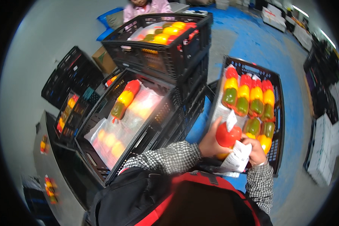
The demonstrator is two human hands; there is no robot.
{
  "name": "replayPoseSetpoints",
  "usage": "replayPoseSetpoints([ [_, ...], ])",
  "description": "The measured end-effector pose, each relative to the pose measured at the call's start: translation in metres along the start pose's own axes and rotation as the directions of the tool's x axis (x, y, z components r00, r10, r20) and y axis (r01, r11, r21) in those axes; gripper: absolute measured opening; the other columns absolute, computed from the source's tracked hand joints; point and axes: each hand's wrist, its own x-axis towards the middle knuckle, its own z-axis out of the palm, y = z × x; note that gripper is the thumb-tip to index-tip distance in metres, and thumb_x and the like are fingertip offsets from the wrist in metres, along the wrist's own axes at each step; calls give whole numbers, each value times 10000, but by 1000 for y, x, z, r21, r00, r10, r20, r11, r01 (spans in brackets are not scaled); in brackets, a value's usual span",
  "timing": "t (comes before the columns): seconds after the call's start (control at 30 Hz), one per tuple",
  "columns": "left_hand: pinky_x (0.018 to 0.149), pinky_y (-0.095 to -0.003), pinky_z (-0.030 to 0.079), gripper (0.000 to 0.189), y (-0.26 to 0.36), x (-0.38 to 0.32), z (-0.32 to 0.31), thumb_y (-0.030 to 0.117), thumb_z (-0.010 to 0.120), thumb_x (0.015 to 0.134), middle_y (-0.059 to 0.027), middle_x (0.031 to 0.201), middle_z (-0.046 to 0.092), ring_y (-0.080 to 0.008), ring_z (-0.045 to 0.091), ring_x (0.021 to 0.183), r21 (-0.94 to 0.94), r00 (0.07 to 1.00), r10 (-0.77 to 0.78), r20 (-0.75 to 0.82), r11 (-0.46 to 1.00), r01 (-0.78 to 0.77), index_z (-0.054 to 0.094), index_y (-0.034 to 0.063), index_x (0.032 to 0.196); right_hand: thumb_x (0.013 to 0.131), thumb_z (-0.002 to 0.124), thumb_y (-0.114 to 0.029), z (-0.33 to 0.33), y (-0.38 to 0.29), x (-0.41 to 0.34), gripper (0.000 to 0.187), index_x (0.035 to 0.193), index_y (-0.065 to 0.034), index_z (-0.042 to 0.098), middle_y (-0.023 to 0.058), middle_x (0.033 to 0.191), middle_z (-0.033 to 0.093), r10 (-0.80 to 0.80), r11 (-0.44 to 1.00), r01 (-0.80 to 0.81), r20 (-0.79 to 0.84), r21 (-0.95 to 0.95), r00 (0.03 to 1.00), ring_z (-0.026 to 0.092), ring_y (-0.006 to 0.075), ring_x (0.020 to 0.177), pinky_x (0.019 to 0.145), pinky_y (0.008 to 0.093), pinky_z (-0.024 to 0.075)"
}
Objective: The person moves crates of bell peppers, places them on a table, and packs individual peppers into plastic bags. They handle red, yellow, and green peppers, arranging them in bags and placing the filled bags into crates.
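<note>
My left hand grips a pack of bell peppers, with a red pepper uppermost and some yellow showing beneath it. A white tag stands at the red pepper's end. Against the pack's right side, my right hand pinches a strip of white printed labels. Both hands are over the near end of a black plastic crate. Inside it, several wrapped packs of red, yellow and green peppers lie side by side on white liner. The lower part of the held pack is hidden.
On my left, an open black crate holds one pepper pack on translucent liner, with more peppers blurred underneath. Behind it rises a stack of crates topped with peppers. A person in pink is beyond. Loose packs lie on a grey table.
</note>
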Motion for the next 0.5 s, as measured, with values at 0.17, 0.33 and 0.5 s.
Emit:
replayPoseSetpoints([
  [0.17,926,-336,375,772,19,9,-27,45,758,574,-79,1127,483,-187,472,1065,-210,997,13,-74,977,-28,331,27,1218,822,527,-164,0,0,-14,157,761,-33,588,244,1265,403,6,910,84,-215,407,976,475,346,1109,877,488,425],
  [0.33,833,-329,438,467,97,4,-163,77,646,641,-81,1008,557,-192,538,939,-233,901,243,-359,911,-339,490,1,1074,866,498,-229,-18,11,-35,209,999,-90,580,161,1136,543,-242,845,344,-282,410,929,536,284,1018,865,441,446],
  [0.5,735,-338,498,467,160,-20,-294,122,629,675,-131,971,570,-233,590,826,40,712,435,-550,866,-498,465,-19,1089,882,458,-248,-17,13,-40,318,1089,-15,521,121,1095,506,-192,848,342,-367,405,910,507,247,985,874,380,437],
])
